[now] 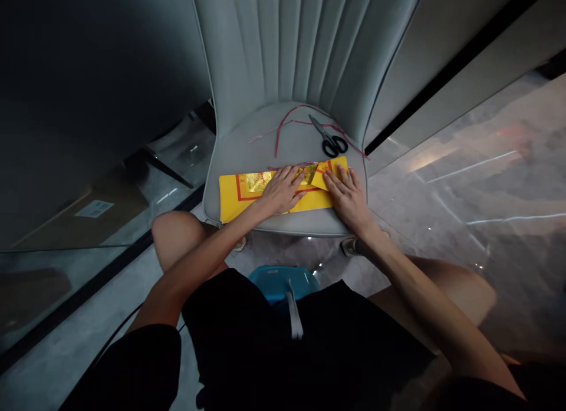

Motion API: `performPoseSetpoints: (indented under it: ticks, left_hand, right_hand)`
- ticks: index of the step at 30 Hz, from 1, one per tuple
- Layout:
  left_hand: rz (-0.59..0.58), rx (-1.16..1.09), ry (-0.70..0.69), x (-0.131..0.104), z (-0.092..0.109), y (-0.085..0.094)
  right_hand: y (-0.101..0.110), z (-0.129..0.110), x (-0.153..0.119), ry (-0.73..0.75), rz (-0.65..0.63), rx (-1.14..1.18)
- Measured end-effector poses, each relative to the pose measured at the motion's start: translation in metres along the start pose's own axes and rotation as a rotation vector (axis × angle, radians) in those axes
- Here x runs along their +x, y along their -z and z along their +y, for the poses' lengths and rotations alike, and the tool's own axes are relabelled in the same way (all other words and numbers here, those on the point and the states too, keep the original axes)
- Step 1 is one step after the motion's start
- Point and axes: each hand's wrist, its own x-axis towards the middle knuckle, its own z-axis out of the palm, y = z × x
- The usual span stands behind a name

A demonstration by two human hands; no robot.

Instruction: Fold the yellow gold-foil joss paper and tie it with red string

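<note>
A long folded sheet of yellow paper [234,206] with red print and a gold foil patch lies across the grey chair seat. On its middle rests my left hand [283,191], fingers stretched out and pressing flat. My right hand [347,194] lies on the right end, where a corner of the paper is folded over at a slant; its fingers are also extended. Just behind the paper are scissors [328,138] with black handles, blades pointing back and left. A thin pinkish-red ribbon [279,134] curls loosely around them, and part of it passes behind the paper.
The padded grey chair [287,57] faces me, its backrest rising behind the seat. Below, between my legs, is a blue plastic stool [274,281]. A cardboard box [119,213] with a white label shows at the left. Shiny marble flooring [464,204] extends to the right.
</note>
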Motion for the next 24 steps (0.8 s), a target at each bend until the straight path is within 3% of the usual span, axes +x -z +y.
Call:
performPoseSetpoints:
  ticks: [13, 24]
  left_hand:
    - [-0.012, -0.005, -0.149, -0.01, -0.028, 0.002]
    - [-0.103, 0.05, -0.221, -0.009, -0.025, 0.008]
  right_hand:
    - [0.004, 0.011, 0.001, 0.346, -0.063, 0.022]
    - [0.001, 0.015, 0.005, 0.353, -0.133, 0.105]
